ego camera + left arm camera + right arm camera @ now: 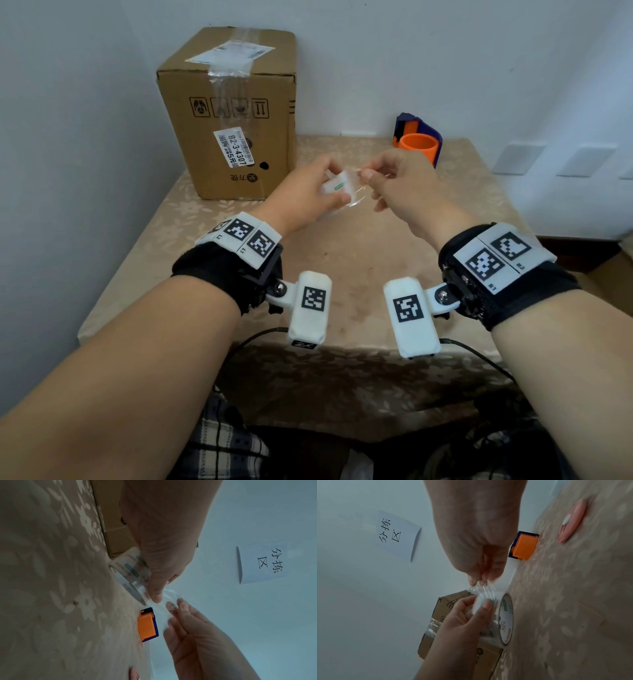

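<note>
Fingers [367,175] of the right hand [407,185] pinch the free end of clear tape [481,589] to peel it off the tape roll [337,186], gripped steady by the left hand [305,195] above the tabletop [342,253], with the cardboard box [233,113] at eleven o'clock likely awaiting sealing.

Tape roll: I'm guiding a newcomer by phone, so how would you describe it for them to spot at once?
Above the beige flowered table, just right of the tall cardboard box, two hands meet. The left hand grips the tape roll while the right hand pinches its loose clear end. Unlike the orange and blue dispenser behind, it is clear with a white printed core.
</note>
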### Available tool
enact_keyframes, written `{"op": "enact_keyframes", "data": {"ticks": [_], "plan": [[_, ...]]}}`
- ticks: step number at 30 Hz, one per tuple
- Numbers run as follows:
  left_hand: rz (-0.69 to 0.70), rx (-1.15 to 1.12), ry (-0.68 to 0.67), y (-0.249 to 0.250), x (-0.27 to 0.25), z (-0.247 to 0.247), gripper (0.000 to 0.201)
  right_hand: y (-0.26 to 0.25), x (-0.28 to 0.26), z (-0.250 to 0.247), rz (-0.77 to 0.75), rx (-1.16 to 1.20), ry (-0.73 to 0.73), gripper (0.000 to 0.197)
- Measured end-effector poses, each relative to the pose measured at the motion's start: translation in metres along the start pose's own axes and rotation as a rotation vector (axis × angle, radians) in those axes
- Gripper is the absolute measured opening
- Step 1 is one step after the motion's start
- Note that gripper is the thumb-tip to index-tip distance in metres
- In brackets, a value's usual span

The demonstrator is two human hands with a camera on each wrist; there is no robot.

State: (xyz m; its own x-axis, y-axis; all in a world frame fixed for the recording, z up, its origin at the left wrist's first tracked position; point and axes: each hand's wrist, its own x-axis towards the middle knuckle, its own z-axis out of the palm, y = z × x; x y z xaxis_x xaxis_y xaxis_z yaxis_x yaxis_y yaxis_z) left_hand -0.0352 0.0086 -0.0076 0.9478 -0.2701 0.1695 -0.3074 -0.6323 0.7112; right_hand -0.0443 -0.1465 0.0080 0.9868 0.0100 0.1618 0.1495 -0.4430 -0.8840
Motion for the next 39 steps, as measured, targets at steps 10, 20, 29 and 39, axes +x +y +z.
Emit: {"op": "enact_keyframes", "data": {"ticks": [10,20,29,39], "plan": [[0.058,0.029,0.005,0.002,-0.001,0.003,0.035,0.000,0.004,-0.006,0.017,0.145,-0.064,0.025],[-0.003,-0.025,0.040,0.002,0.001,0.001,0.031,-0.002,-0.001,-0.005,-0.135,-0.429,-0.176,0.026],[-0.045,-0.293,-0.086,0.021,0.005,-0.004,0.028,0.006,0.015,-0.017,-0.167,-0.630,-0.056,0.020],[0.127,0.081,-0.111,0.038,0.060,-0.006,0.039,0.002,0.054,-0.058,0.057,-0.099,-0.087,0.025]]}}
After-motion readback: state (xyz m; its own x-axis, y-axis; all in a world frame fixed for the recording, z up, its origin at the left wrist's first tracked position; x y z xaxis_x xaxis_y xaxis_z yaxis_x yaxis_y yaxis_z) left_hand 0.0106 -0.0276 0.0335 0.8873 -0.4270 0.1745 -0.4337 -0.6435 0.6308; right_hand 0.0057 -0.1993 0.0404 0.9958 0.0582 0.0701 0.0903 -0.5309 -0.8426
